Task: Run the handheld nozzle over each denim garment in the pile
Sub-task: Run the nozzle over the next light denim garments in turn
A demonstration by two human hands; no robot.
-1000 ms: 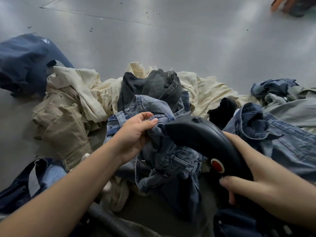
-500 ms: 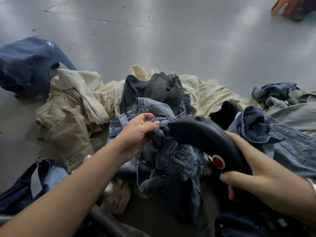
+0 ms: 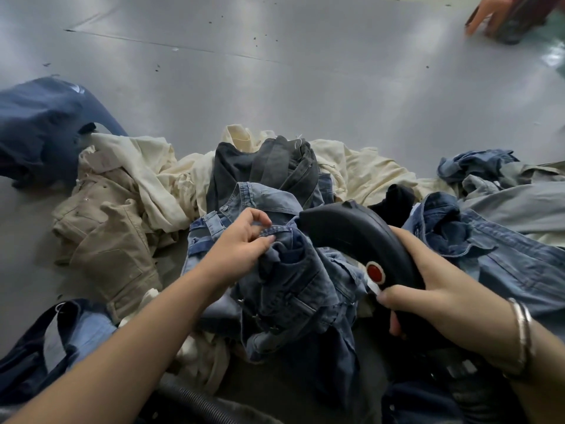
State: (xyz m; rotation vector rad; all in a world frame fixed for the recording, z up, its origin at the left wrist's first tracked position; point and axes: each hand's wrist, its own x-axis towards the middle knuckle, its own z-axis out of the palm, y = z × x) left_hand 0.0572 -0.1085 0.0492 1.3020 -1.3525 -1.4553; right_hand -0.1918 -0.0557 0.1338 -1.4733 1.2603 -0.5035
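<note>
A pile of garments lies on the grey floor [image 3: 305, 87]. In its middle is a crumpled blue denim garment [image 3: 293, 289]. My left hand [image 3: 241, 243] pinches a fold of it near the waistband. My right hand [image 3: 428, 289] grips the black handheld nozzle [image 3: 354, 234], which has a red button [image 3: 374, 272]. The nozzle's tip points left and down into the denim beside my left hand. A dark grey pair of jeans [image 3: 263, 169] lies just behind, and a blue denim jacket [image 3: 489, 252] lies to the right.
Beige trousers [image 3: 104, 240] and cream cloth [image 3: 367, 175] lie left and behind. A navy garment [image 3: 39, 130] sits far left, more denim [image 3: 61, 335] at the lower left. A black ribbed hose [image 3: 195, 405] runs along the bottom. Another person's hand [image 3: 486, 13] shows at the top right.
My left hand's fingers have shifted on the denim fold and now pinch it. The nozzle stays pressed at the same spot, and the view has tilted slightly.
</note>
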